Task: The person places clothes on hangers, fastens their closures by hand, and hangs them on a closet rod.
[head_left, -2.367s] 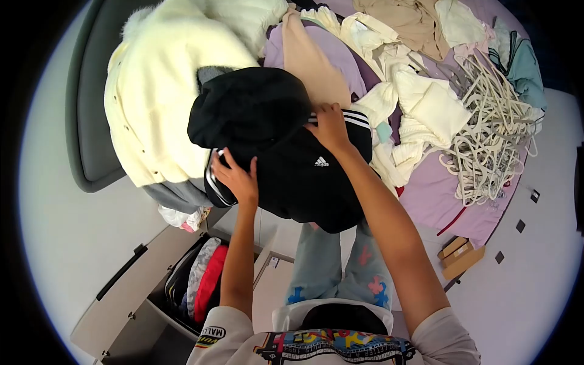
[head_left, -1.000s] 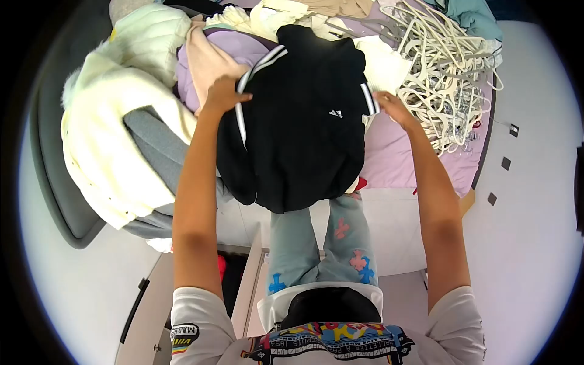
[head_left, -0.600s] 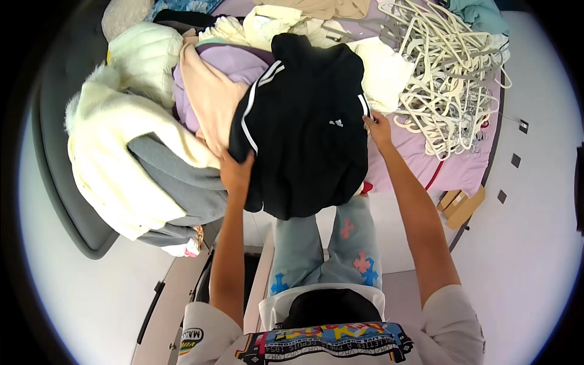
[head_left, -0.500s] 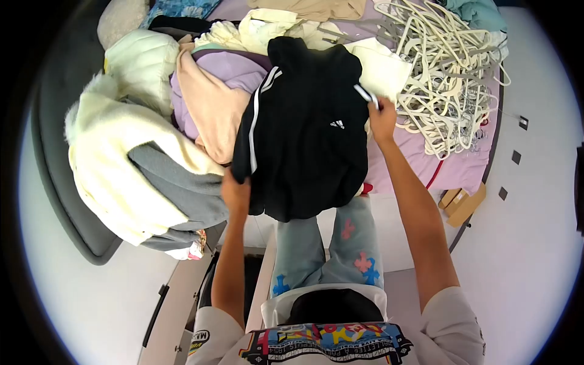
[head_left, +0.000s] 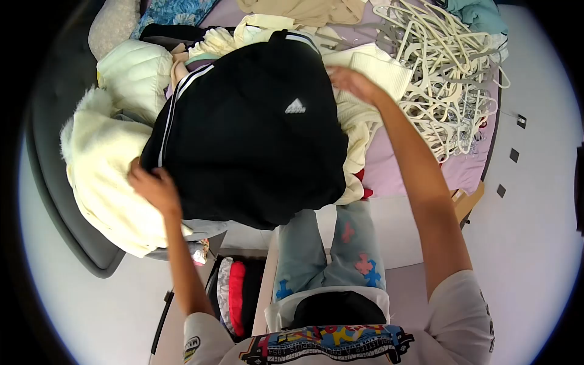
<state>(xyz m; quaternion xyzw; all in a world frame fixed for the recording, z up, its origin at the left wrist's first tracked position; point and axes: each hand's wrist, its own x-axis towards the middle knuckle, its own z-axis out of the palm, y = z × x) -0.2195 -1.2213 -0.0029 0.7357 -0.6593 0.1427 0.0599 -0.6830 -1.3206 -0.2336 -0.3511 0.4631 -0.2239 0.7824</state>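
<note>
A black jacket (head_left: 249,140) with white stripes along its sleeves and a small white logo is spread in front of me, raised above the pile. My left hand (head_left: 155,188) grips its left edge by the striped sleeve, over a cream fleece garment (head_left: 100,164). At the upper right edge, the fingers of my right hand (head_left: 356,85) close on the black fabric; the fingertips are partly hidden and slightly blurred. Beneath the jacket on the right, cream knitwear (head_left: 380,73) shows.
A heap of white hangers (head_left: 450,85) lies on the pink bed cover (head_left: 401,161) at right. A pale puffer garment (head_left: 137,73) and beige clothing (head_left: 304,9) lie around the jacket. Below left, an open drawer holds a folded red garment (head_left: 236,295). A cardboard box (head_left: 465,204) stands at right.
The jacket has come up closer to my head and spread wider, shifting left. My left hand has moved left, my right hand up and left. The red folded garment in the drawer has come into view.
</note>
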